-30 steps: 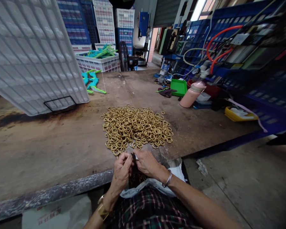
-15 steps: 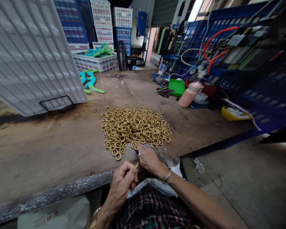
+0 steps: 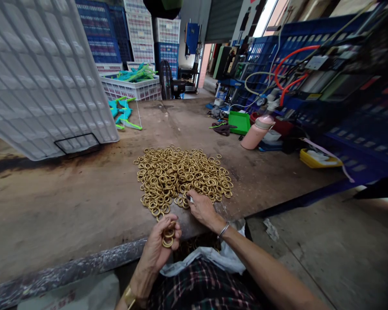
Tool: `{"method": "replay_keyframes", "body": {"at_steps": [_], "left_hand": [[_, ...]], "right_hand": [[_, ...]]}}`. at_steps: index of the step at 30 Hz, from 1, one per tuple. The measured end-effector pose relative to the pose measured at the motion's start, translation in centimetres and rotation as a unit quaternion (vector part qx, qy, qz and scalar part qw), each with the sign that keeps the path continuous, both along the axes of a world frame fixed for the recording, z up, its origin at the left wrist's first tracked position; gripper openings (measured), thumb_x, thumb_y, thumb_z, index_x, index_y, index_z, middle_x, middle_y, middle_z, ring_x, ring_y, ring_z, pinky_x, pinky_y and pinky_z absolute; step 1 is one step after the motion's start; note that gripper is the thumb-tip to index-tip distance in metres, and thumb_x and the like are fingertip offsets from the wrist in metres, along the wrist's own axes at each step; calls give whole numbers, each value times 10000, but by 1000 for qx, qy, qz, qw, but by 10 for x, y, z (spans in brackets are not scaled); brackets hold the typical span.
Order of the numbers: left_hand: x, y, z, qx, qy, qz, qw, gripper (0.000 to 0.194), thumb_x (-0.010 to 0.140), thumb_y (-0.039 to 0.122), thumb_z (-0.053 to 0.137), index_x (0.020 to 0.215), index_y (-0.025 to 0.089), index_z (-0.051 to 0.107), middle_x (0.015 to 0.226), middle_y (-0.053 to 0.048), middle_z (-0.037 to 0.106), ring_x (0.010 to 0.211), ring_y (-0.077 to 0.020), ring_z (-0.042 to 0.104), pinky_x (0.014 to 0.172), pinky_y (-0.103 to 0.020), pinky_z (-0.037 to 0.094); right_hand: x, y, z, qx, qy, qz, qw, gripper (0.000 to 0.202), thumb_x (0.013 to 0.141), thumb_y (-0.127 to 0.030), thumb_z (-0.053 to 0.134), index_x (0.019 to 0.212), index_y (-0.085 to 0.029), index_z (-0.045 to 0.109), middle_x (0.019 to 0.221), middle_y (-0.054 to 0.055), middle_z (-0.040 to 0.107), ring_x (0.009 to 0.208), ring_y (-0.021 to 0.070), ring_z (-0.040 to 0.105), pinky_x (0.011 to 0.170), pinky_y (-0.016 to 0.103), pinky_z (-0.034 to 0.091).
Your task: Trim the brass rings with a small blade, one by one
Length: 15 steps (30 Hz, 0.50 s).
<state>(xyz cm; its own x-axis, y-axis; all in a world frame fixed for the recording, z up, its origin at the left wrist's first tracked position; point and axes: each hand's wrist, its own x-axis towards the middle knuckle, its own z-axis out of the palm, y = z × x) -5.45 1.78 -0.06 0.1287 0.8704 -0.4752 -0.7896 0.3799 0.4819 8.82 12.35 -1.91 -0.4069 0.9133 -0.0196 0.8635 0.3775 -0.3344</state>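
A broad heap of gold-coloured rings [image 3: 181,172] lies on the brown table. My left hand [image 3: 153,247], palm up at the table's near edge, has its fingers curled round several gold rings [image 3: 168,242]. My right hand [image 3: 203,211] is at the heap's near edge, its fingertips by the closest rings. Thumb and fingers are pinched there, with a small dark and white thing showing between them, too little of it visible to name. Below both hands a whitish plastic bag [image 3: 210,255] lies open over my lap, with more rings in its shadowed mouth.
A pale ribbed crate [image 3: 51,86] stands on edge at left, near turquoise-green hangers [image 3: 124,114]. To the right are a pink bottle [image 3: 256,134], a green tray [image 3: 239,122] and a yellow tray [image 3: 318,159]. Stacked crates and a fan [image 3: 166,79] stand behind.
My left hand has turned palm up and opened somewhat, now showing several rings instead of one held at the fingertips. My right hand has moved slightly up against the heap.
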Motion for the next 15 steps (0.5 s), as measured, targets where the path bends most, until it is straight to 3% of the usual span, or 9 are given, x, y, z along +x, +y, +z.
{"method": "replay_keyframes", "body": {"at_steps": [4, 9, 11, 15], "left_hand": [[1, 5, -4, -9, -17, 18, 1000, 257, 639, 300, 713, 628, 131, 521, 667, -22, 579, 568, -95, 543, 360, -134, 293], [5, 12, 1, 22, 67, 30, 997, 243, 642, 290, 716, 704, 146, 530, 641, 6, 557, 537, -89, 526, 342, -136, 301], [6, 14, 3, 43, 110, 34, 992, 254, 644, 303, 711, 752, 154, 536, 618, 21, 540, 515, -83, 508, 339, -135, 304], [10, 14, 3, 73, 252, 58, 963, 279, 679, 359, 662, 846, 167, 548, 562, 52, 508, 424, -58, 433, 329, -136, 297]], "right_hand": [[3, 2, -4, 23, 108, -14, 994, 199, 864, -238, 410, 923, -187, 593, 798, 46, 639, 731, 148, 570, 670, 226, 364], [3, -1, 6, 19, 247, 15, 969, 212, 858, -257, 405, 774, -178, 583, 805, 45, 575, 779, 148, 517, 728, 251, 380], [3, -4, 12, -18, 293, 14, 956, 209, 849, -271, 406, 757, -176, 569, 780, 28, 557, 762, 141, 503, 719, 253, 381], [2, -13, 21, -161, 375, -7, 913, 191, 816, -273, 406, 699, -179, 524, 623, -34, 498, 592, 98, 450, 583, 207, 361]]}}
